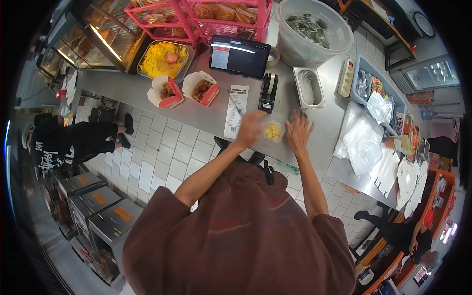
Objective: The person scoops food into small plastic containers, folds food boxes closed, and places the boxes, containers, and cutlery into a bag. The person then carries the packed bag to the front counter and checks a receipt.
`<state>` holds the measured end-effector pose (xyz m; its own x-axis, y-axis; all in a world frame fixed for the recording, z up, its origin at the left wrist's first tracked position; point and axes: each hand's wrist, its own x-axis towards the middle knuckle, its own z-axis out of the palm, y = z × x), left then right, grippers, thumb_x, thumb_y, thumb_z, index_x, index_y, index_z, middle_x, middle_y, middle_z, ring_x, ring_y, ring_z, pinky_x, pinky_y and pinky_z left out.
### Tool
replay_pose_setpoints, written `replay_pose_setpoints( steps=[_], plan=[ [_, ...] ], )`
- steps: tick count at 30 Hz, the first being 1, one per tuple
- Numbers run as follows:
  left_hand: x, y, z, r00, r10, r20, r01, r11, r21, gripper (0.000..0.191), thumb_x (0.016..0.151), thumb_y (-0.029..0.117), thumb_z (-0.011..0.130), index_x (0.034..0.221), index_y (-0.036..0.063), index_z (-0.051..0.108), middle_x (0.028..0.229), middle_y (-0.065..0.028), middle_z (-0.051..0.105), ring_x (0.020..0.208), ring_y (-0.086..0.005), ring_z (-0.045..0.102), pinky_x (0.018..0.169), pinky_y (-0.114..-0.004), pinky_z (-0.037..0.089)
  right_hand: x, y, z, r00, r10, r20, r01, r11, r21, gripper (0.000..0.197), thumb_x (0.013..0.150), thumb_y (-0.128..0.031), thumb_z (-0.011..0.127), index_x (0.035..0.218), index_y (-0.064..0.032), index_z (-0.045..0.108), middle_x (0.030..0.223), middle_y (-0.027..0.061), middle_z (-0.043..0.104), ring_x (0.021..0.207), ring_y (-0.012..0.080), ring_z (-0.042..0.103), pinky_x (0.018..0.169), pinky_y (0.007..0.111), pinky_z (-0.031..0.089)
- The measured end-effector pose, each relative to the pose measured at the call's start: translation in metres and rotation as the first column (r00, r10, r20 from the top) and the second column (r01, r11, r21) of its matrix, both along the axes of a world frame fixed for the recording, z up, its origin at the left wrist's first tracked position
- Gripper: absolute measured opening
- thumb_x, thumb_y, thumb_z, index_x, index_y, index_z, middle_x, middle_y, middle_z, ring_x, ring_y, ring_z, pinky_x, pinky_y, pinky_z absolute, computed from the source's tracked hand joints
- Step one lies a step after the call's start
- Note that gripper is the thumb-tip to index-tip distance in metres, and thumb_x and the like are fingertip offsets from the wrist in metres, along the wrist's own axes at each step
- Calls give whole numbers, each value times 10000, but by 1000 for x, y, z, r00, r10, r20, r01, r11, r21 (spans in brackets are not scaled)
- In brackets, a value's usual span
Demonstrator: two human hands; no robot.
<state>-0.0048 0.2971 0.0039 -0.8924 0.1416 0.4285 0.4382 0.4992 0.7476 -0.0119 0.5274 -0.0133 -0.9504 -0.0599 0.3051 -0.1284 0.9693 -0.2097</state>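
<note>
A small clear plastic tub point(273, 131) of yellow pieces stands on the steel counter between my hands. My left hand point(250, 129), slightly blurred, is just left of it, thumb and fingers apart with nothing visible between them. On the tub's right, my right hand point(298, 132) is spread with its fingers pointing away from me. A black tape dispenser point(268, 94) is beyond the tub. Left of the dispenser lies a printed receipt point(236, 116) with a pen point(236, 102) on it. Two open paper food boxes point(173, 99) point(211, 96) hold browned food pieces.
Behind are a tablet point(239, 57), a tray of yellow food point(162, 59), pink racks point(228, 24) and a large plastic tub point(313, 48) of leaves. A steel pan point(309, 88), power strip point(346, 78) and plastic bags point(359, 140) lie rightward. Two people are farther off, one each side.
</note>
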Motion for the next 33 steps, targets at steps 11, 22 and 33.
replay_pose_setpoints(
  steps=[11, 22, 33],
  plan=[
    [-18, -218, -44, 876, 295, 383, -387, 902, 190, 817, 800, 44, 699, 1503, 3, 286, 1464, -209, 441, 1373, -341, 444, 1108, -442, 373, 16, -185, 21, 846, 443, 295, 123, 376, -918, 885, 813, -160, 772, 1541, -60, 278, 1439, 185, 485, 1260, 307, 539, 998, 427, 465],
    [-16, -260, -40, 779, -285, 559, 62, 922, 383, 816, 788, -11, 670, 1518, 19, 306, 1452, -195, 477, 1361, -301, 474, 1091, -432, 418, -23, -301, 4, 945, 297, 139, 59, 264, -963, 1099, 667, -106, 894, 1531, -14, 220, 1463, 140, 451, 1319, 257, 507, 1115, 382, 405],
    [-51, -278, 66, 799, -566, 202, 588, 806, -67, 1311, 603, 549, 890, 1578, 55, 168, 1584, -194, 293, 1477, -350, 279, 1182, -459, 256, 79, -289, 38, 920, 183, 347, 297, 252, -921, 1005, 723, 94, 581, 1592, -144, 137, 1560, 193, 322, 1424, 322, 396, 1162, 440, 355]
  ],
)
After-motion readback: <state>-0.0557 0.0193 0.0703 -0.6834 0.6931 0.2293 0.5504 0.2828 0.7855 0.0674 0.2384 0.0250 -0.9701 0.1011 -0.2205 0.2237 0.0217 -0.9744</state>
